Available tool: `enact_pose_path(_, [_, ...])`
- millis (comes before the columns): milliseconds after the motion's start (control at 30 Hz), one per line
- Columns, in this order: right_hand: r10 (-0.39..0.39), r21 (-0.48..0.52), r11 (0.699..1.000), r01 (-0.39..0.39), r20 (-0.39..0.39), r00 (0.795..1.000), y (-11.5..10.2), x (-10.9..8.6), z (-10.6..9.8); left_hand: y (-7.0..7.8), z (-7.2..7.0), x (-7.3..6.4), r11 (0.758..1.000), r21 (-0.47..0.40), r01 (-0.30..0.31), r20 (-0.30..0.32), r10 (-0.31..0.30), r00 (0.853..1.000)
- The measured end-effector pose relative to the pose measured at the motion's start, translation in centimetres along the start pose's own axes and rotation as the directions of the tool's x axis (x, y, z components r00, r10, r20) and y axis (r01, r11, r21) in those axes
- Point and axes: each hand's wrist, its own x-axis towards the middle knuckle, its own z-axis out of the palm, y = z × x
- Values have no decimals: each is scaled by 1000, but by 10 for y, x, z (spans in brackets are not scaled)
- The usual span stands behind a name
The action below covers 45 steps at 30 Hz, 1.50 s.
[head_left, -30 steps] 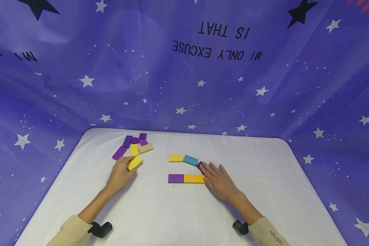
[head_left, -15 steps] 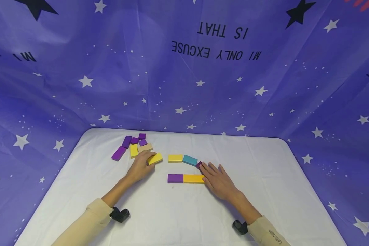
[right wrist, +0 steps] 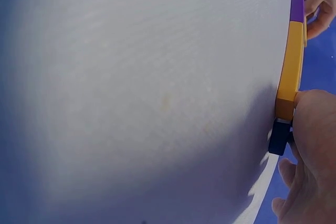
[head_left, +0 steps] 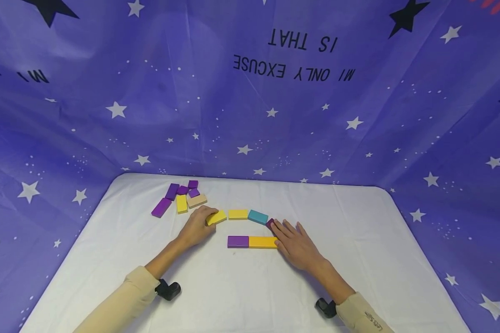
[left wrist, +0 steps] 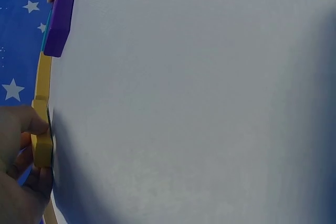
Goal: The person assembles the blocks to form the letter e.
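My left hand [head_left: 196,227] pinches a yellow block [head_left: 217,218] between thumb and fingers, on the table just left of another yellow block [head_left: 238,214]. A teal block [head_left: 258,217] follows in that curved row, then a dark purple block [head_left: 269,224] partly under my right fingertips. Below lies a straight row: a purple block [head_left: 238,241] touching a longer orange block [head_left: 263,242]. My right hand [head_left: 297,246] rests with extended fingers over the right ends of both rows. In the right wrist view a dark blue block [right wrist: 280,137] sits beyond the orange one, beside that hand.
At the back left lies a loose group: several purple blocks [head_left: 161,207], a yellow block [head_left: 181,204] and a tan block [head_left: 197,200]. A white cloth [head_left: 241,296] covers the table. A blue star-printed curtain [head_left: 216,115] stands behind it and along the sides.
My left hand has carried the yellow block rightward from beside the loose group to the left end of the curved row. The right hand has stayed in place.
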Motion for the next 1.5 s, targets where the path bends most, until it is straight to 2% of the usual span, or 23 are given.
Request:
enact_pose_path(233, [-3, 5, 1000, 3, -8, 1000, 1, -1, 1, 3, 3, 0, 1000, 11, 13, 1, -13, 1000])
enact_pose_path(467, [6, -9, 1000, -6, 27, 1000, 3, 0, 1, 5, 6, 0, 1000, 20, 17, 0, -17, 1000])
enact_pose_path(1133, [8, -22, 1000, -8, 26, 1000, 2, 1, 1, 5, 8, -2, 999, 26, 43, 7, -43, 999])
enact_pose_path(1367, [12, -28, 1000, -11, 25, 1000, 2, 1, 1, 6, 5, -2, 998, 16, 59, 8, -59, 998])
enact_pose_path(1500, [18, -28, 999, -17, 33, 999, 1, 2, 1, 2, -2, -3, 997, -11, 70, -14, -71, 997])
